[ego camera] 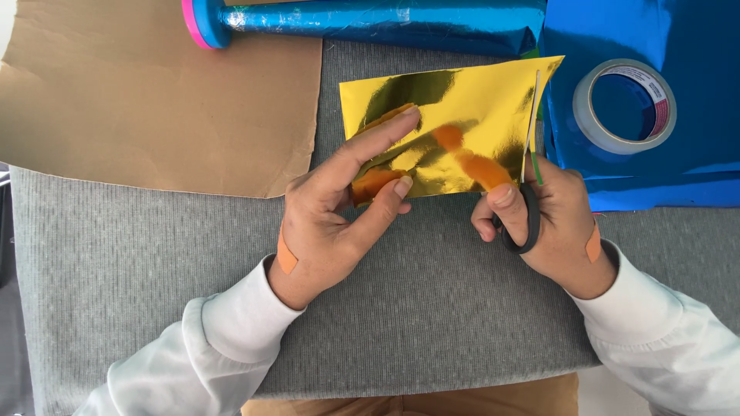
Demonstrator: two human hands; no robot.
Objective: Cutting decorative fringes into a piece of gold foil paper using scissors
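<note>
The gold foil (451, 131) is pinched at its near left edge by the left hand (331, 223), on the grey cloth (154, 262). Scissors (530, 185) are gripped by the right hand (555, 223), blades set up the foil's right edge. Beyond lie a tape roll (624, 106) on blue foil (694, 46), brown paper (154, 92) and a blue roll (370, 19).

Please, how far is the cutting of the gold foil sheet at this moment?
Done: the scissors have entered the gold foil sheet near its right edge, blades reaching almost to the top edge. In hand: the left hand holds the sheet, the right hand grips the scissors. Left: the last bit near the top looks uncut; the strip is not visibly free.
</note>
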